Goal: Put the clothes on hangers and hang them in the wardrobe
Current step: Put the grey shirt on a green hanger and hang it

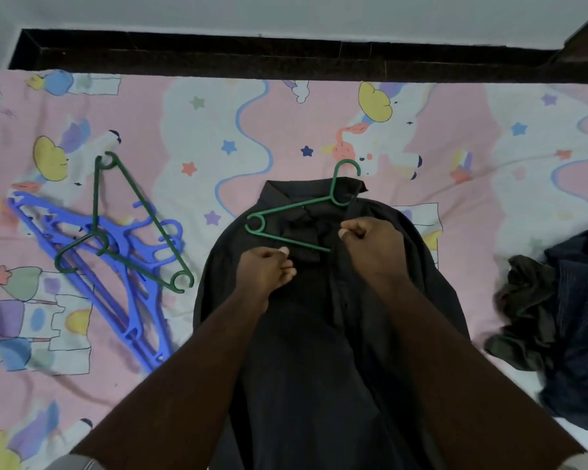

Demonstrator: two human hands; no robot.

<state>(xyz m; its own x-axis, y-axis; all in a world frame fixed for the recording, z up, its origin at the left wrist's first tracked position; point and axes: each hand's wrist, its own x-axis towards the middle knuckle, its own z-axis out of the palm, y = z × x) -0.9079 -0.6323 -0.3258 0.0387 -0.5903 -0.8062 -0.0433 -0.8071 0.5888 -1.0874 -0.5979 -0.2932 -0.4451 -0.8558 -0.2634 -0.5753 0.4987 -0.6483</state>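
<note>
A black shirt [306,334] lies flat on the bed, collar pointing away from me. A green hanger [286,208] rests on its collar area, hook toward the wall; the hanger's right part goes under the shirt's front edge. My left hand [265,269] pinches the shirt's left front panel below the collar. My right hand [374,245] grips the right front edge of the shirt beside the hanger's lower bar.
A second green hanger [129,212] lies across several blue hangers [92,266] on the pink cartoon bedsheet [489,164] to the left. A heap of dark clothes [564,317] sits at the right. A dark bed frame [286,59] runs along the wall.
</note>
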